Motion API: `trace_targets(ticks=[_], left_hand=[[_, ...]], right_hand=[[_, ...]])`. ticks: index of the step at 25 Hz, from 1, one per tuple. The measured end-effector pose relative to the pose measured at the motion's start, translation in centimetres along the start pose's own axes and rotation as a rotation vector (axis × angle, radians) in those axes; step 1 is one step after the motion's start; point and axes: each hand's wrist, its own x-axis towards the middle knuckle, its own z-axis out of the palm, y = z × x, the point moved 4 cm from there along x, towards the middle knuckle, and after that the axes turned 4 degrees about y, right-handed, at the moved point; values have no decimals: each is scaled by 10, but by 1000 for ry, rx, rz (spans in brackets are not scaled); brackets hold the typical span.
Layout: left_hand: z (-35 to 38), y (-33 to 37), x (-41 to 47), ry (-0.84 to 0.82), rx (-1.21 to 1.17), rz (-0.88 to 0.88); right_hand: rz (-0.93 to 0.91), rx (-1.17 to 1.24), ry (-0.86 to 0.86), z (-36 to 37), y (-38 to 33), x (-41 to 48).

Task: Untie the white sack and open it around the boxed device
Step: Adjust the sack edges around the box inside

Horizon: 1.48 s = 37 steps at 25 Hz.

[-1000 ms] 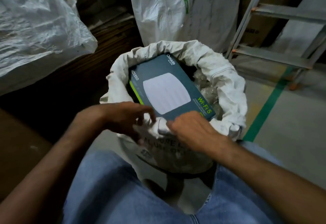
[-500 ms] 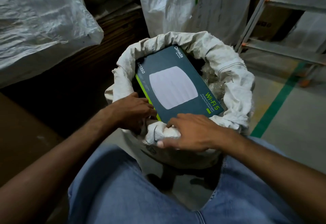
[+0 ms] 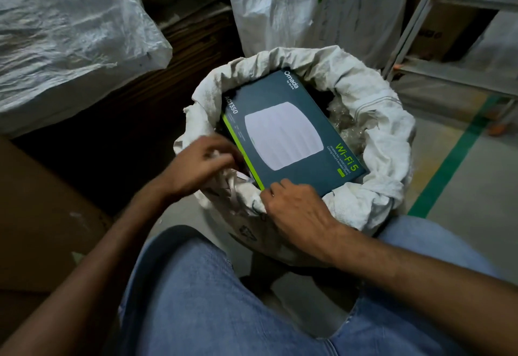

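The left hand (image 3: 201, 163) has shifted up the white sack (image 3: 375, 120) rim, fingers clamped on cloth; the right hand (image 3: 297, 210) fingers pinch rim beside the nearer corner of the boxed device (image 3: 283, 134).

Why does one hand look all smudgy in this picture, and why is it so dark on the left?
In the head view, the left hand is motion-blurred while the right hand and the box stay sharp; dim light leaves the left floor nearly black, and the wide lens bends the edges.
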Motion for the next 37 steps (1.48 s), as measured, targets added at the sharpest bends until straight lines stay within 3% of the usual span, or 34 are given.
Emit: trace_targets(ticks=[2,4,8,10,13,15,16,19,20,23,25,27,31,33,35,37], left_hand=[[-10,-18,9,264,173,-326],[2,-25,16,278,156,-561],[13,-24,29,394,125,-619],[12,-29,24,482,-33,-684],[4,-45,24,649,-661,-875],[-1,-54,26,640,-1033,-956],[-3,-58,25,607,-1111,-985],[1,-70,20,532,-1240,-1014],[4,-71,19,518,-1271,-1012],[6,-77,14,493,-1355,-949],[6,-80,11,445,-1388,-907],[3,-81,11,432,-1354,-868],[-5,-89,26,405,-1076,-886],[-10,-94,38,433,-916,-900],[-17,-100,58,468,-551,-824],[-22,-105,84,460,-261,-725]], right_hand=[[-25,15,24,-8,-1,-1],[-56,-8,64,-10,-9,-8],[-62,-78,123,-5,-12,-15],[-56,-72,92,-3,-13,-16],[-43,39,-107,-13,-9,-10],[45,195,-223,-26,9,8],[151,308,-183,-38,21,23],[352,376,177,-53,58,78],[341,358,202,-46,65,99],[162,257,21,-6,70,165],[31,116,6,12,68,205],[-115,-7,-11,22,64,244],[-213,10,-83,28,59,294],[-187,75,-169,29,67,313],[-94,174,-296,34,78,331],[13,334,-312,36,86,340]])
